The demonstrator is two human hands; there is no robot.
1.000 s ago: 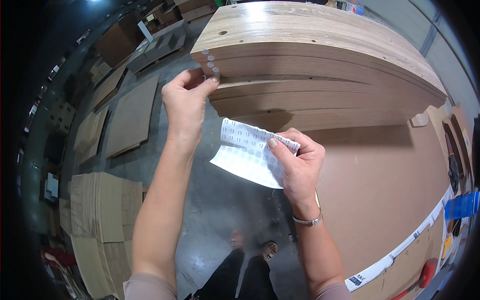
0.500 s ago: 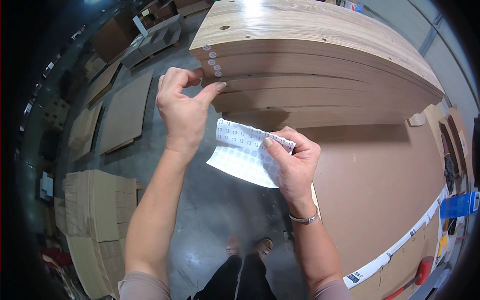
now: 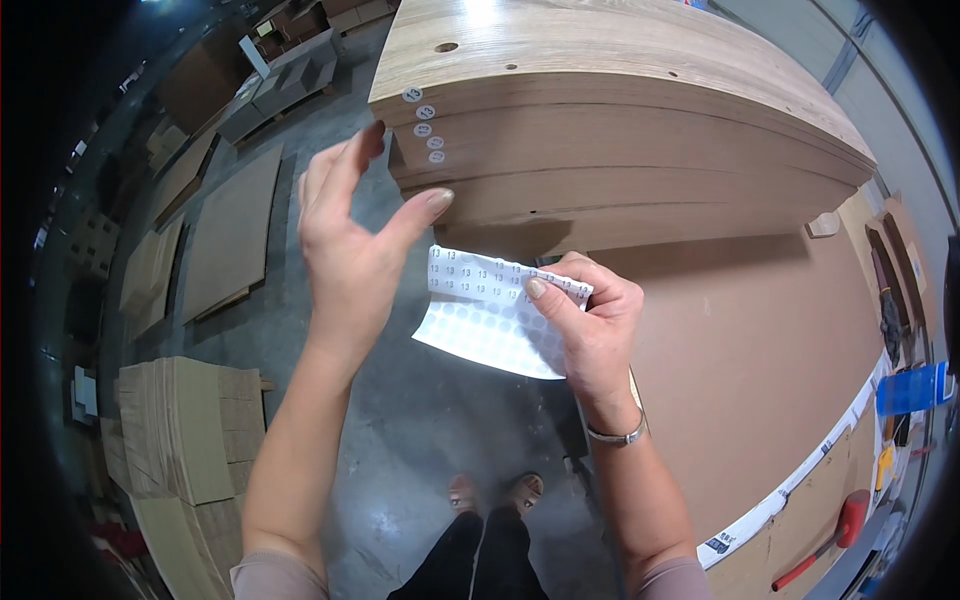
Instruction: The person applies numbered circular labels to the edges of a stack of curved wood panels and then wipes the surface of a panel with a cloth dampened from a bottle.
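A stack of wood-grain panels (image 3: pixel 620 135) rises in front of me, its top board drilled with holes. Several round white stickers (image 3: pixel 425 112) run down the panel edges at the left corner. My left hand (image 3: pixel 350 245) is beside that corner, thumb and fingers spread apart, with nothing visible between them. In my right hand (image 3: pixel 597 320), pinched between thumb and fingers, is a white sheet of round stickers (image 3: pixel 490 310). The sheet hangs just below the stack. Its upper rows carry printed stickers; the lower part looks blank. The fingers behind the sheet are partly hidden.
To the right of my legs lies a large brown board (image 3: pixel 740 370). Beyond it are a red-headed mallet (image 3: pixel 852 520) and a blue plastic container (image 3: pixel 912 388). Bundled cardboard (image 3: pixel 190 430) stands at left, with flat panels (image 3: pixel 235 235) on the floor behind.
My left thumb and fingers have spread and pulled back from the panel edge toward me. My right hand keeps its grip on the sticker sheet. The view has shifted slightly.
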